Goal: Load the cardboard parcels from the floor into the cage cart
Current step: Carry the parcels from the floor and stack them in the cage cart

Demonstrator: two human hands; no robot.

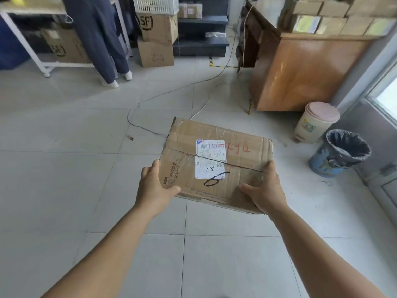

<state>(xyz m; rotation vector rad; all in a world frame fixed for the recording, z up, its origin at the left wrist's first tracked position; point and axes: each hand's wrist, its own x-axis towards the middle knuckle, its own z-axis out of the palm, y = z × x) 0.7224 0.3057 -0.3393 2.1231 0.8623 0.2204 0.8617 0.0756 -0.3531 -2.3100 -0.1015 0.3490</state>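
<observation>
Head view: one taped brown cardboard parcel with a white label (214, 164) is held above the tiled floor (64, 168), left hand (153, 186) gripping its nine-o'clock edge, right hand (265, 188) its three-o'clock corner, fingers curled underneath.

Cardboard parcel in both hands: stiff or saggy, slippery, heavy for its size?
The cardboard parcel looks fairly stiff: its top stays flat though the left hand and right hand grip only its near corners. Creased edges suggest reused, softened board, so corners may give. Glossy tape across the top could be slick. Probably light: held at arm's length by the edge.
</observation>
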